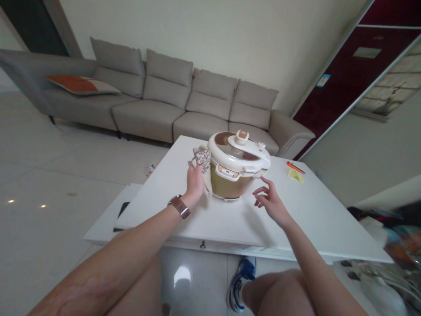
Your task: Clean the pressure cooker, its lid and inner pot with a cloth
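Observation:
A pressure cooker with a white-rimmed lid stands upright on the white table. My left hand, with a brown-strapped watch at its wrist, grips a patterned cloth against the cooker's left side. To the cooker's right, my right hand has its fingers apart and holds nothing. Its index fingertip is at or very near the lid's lower right edge; whether they touch is hard to tell.
Near the table's back right lie an orange item and a yellow-green piece. A dark flat object is by the table's left edge. Behind stands a grey sofa. Cluttered items sit at the lower right.

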Available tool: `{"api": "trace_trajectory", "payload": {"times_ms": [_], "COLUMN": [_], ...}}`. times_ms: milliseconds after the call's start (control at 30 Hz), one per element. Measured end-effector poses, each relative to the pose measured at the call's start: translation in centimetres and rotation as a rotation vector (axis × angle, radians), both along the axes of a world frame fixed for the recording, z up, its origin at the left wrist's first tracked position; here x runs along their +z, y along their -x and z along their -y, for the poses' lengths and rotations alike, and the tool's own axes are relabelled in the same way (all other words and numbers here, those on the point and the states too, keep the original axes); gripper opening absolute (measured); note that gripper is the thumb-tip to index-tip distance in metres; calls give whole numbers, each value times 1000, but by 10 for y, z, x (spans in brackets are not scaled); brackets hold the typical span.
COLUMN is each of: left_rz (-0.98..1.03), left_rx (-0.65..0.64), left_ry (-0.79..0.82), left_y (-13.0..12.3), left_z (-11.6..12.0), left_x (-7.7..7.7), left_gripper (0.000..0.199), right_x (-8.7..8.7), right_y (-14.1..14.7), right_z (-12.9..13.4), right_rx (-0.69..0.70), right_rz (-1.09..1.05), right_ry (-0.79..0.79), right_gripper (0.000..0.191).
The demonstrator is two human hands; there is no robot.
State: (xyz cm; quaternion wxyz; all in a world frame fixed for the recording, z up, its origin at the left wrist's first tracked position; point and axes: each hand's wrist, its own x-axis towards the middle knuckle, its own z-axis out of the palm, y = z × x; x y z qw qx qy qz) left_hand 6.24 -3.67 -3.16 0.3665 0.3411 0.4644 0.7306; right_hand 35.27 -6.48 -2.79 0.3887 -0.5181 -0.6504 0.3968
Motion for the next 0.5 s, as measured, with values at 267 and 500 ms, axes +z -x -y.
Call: {"api": "trace_trajectory", "payload": {"times_ms": [267, 500], "left_rz": [288, 366], "left_rx": [4, -164], "left_ry": [266, 238], "left_y": [-3, -14], "left_z": [-1, 26], "left_x": [-9, -7], "left_gripper": [16, 18], "right_x": [-1, -1], "right_y": [2, 10], "right_z": [0, 0], "right_rx": [-7, -9], "right_rz": [-10, -42], "right_ry": [-11, -66], "right_gripper": [74, 67]}}
